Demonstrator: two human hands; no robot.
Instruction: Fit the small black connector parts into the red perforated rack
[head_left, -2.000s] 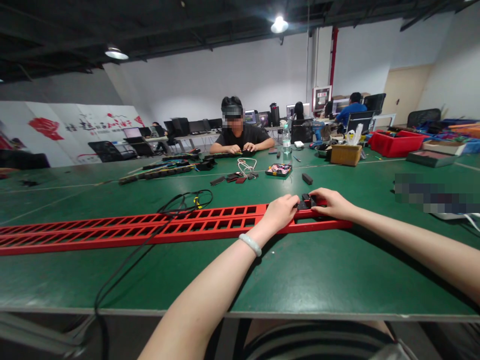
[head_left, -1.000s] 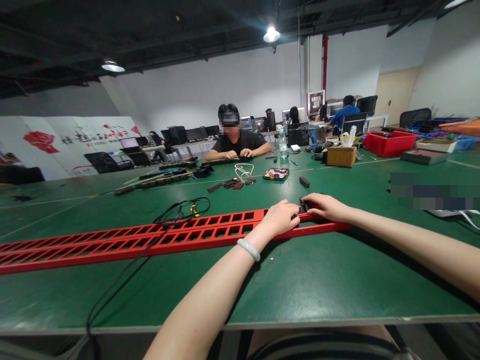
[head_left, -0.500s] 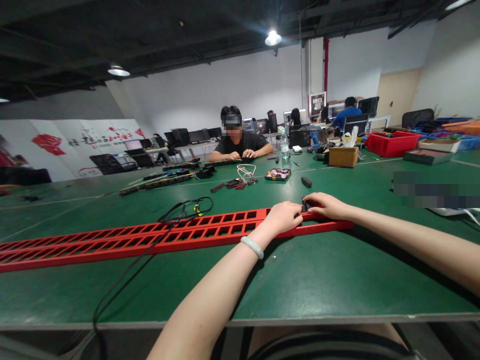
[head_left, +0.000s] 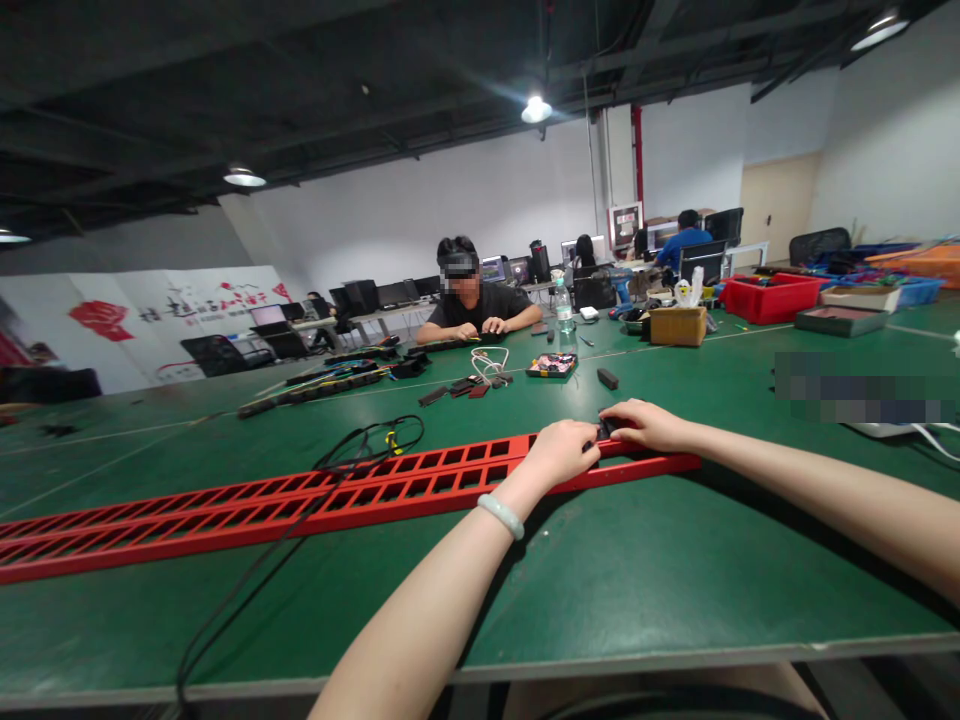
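Note:
A long red slotted frame (head_left: pixel 649 467) lies across the green table, running from the left edge of view to below my hands. Near its right end, a small black part (head_left: pixel 606 428) sits between my hands; its exact kind is mostly hidden by fingers. My left hand (head_left: pixel 562 452), with a pale bracelet on the wrist, rests over the frame, its fingers curled against the black part's left side. On the other side, my right hand (head_left: pixel 649 425) pinches the same part with thumb and fingers. A black cable (head_left: pixel 182 672) crosses over the frame and hangs past the table edge.
A black block (head_left: pixel 607 379) lies just beyond my hands. Further off are a small tray (head_left: pixel 552 366), a white cable (head_left: pixel 491 365), a bottle (head_left: pixel 564 308), a tissue box (head_left: pixel 678 327) and a red bin (head_left: pixel 772 300). A co-worker (head_left: pixel 495 305) sits opposite, hands on dark strips.
The camera view has tilted up slightly, so the scene sits lower. Both hands stay at the black part on the frame, with only slight finger shifts.

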